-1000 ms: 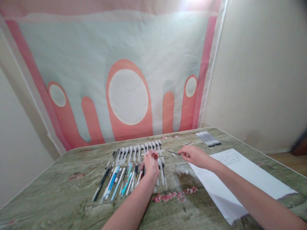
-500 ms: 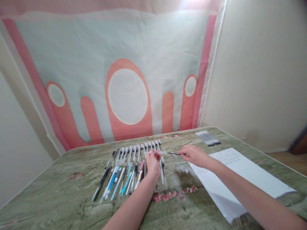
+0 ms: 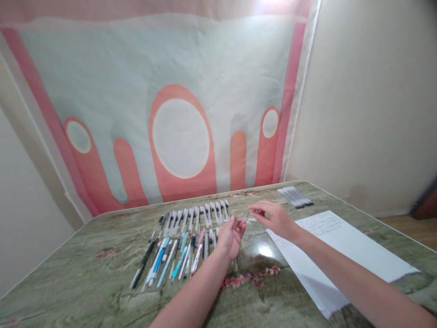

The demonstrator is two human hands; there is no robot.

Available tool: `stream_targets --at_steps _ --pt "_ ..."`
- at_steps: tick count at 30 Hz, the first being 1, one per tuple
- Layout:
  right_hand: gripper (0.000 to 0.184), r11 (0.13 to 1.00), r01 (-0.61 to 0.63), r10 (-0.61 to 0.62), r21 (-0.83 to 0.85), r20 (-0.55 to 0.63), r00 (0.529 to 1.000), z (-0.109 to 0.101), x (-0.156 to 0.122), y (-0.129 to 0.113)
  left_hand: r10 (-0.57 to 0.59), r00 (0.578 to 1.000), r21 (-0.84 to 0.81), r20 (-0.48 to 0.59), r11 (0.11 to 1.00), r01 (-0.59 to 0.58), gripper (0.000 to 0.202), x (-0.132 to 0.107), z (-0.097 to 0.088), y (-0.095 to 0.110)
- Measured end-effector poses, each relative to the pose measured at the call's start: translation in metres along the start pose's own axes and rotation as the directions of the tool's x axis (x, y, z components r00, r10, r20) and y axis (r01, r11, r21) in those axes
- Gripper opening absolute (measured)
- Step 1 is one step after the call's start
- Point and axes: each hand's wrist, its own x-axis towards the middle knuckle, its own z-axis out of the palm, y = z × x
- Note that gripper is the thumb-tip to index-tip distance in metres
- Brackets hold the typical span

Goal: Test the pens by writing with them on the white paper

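Note:
My left hand [image 3: 232, 239] is closed around a thin, pale pen barrel [image 3: 246, 220], which points to the right from its fingertips. Just right of it, my right hand [image 3: 269, 215] is bent with thumb and fingertips together, beside the barrel's end. Whatever lies in that pinch is too small and blurred to make out. Left of my hands, a row of clear pens with dark parts [image 3: 186, 219] lies side by side. Nearer to me is a spread of mixed pens [image 3: 158, 264], blue, teal, pink, black and white, some partly hidden behind my left hand and forearm.
At the back right lies a neat set of thin dark-tipped pens or refills [image 3: 295, 197]. A white paper sheet [image 3: 344, 250] with handwriting rests under my right forearm. The wood-patterned tabletop [image 3: 85, 278] has flower prints. A patterned cloth [image 3: 133, 68] hangs behind it.
My left hand has shifted right and turned palm up. The dark thin rod between my hands no longer shows. My right hand has come slightly left, closer to the left one.

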Motion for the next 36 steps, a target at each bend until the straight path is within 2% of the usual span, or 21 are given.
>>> stream_targets --at_steps 3,4,6,9,13,18,21,25,29,32,36 --pt "0.028 0.992 -0.106 0.117 0.074 -0.165 0.979 0.0 0.003 0.021 -0.061 0.998 -0.072 -0.026 0.996 0.059 0.008 -0.001 0.002 0.003" --pt "0.028 0.987 -0.14 0.152 0.082 -0.163 0.975 0.002 0.003 0.033 -0.066 0.997 -0.087 -0.031 0.994 0.063 0.009 0.0 0.001 0.004" --pt "0.024 0.981 -0.185 0.189 0.055 -0.071 0.979 0.01 0.001 0.062 -0.069 0.997 -0.104 -0.034 0.992 0.066 0.01 0.001 0.0 0.007" --pt "0.02 0.983 -0.182 0.182 -0.024 0.012 0.983 0.029 -0.007 0.101 -0.07 0.997 -0.113 -0.035 0.991 0.065 0.01 0.003 -0.003 0.007" --pt "0.022 0.985 -0.138 0.144 -0.1 0.048 0.988 0.05 -0.017 0.122 -0.067 0.997 -0.105 -0.036 0.992 0.063 0.011 0.004 -0.004 0.006" --pt "0.02 0.975 -0.076 0.097 -0.208 0.097 0.991 0.06 -0.02 0.121 -0.043 0.999 -0.08 -0.028 0.996 0.04 0.009 0.004 -0.003 0.003" --pt "0.019 0.976 -0.078 0.099 -0.205 0.094 0.991 0.061 -0.019 0.114 -0.008 1.0 -0.072 -0.013 0.997 0.007 0.008 0.005 -0.005 0.001" --pt "0.019 0.996 -0.092 0.091 0.017 0.044 0.995 0.05 -0.013 0.093 0.046 0.998 -0.072 -0.042 0.996 -0.049 0.009 0.007 -0.007 0.002" --pt "0.02 0.959 -0.103 0.104 0.262 0.01 0.994 0.03 -0.004 0.063 0.079 0.993 -0.066 -0.085 0.994 -0.084 0.01 0.007 -0.006 0.003" --pt "0.021 0.947 -0.101 0.097 0.306 0.03 0.995 0.019 0.0 0.047 0.081 0.992 -0.068 -0.092 0.994 -0.088 0.01 0.006 -0.005 0.003" --pt "0.014 0.959 -0.058 0.045 0.276 0.054 0.998 0.015 0.001 0.04 0.092 0.993 -0.052 -0.075 0.994 -0.096 0.009 0.005 -0.004 0.002"
